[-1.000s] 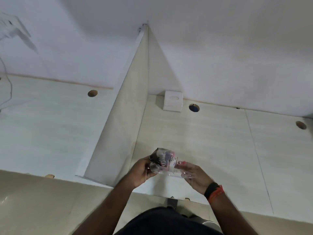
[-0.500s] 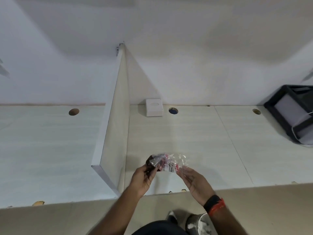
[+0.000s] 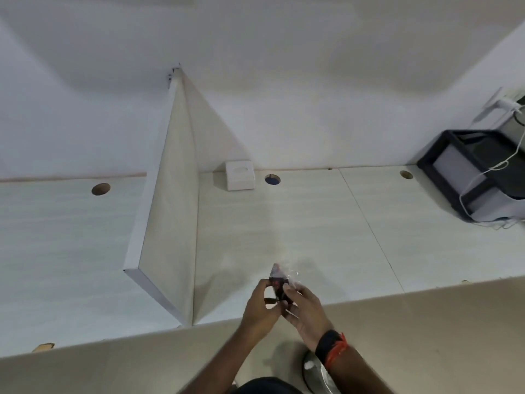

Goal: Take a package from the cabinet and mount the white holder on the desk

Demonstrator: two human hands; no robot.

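Note:
A small clear plastic package (image 3: 279,281) with dark and red contents is held upright over the front edge of the pale desk (image 3: 298,228). My left hand (image 3: 260,307) pinches it from the left. My right hand (image 3: 305,311), with a black and orange wristband, grips it from the right, the two hands nearly touching. A white square holder (image 3: 240,175) sits at the back of the desk against the wall, well beyond my hands.
A tall divider panel (image 3: 170,211) stands on the desk left of my hands. Round cable holes (image 3: 272,179) dot the back edge. A black-framed box (image 3: 480,177) with a white cable sits at the far right. A chair base (image 3: 315,373) shows below.
My hands have come together, and the package, held flat and spread between them before, now stands upright and bunched. The view has shifted, bringing the black box at the right further in.

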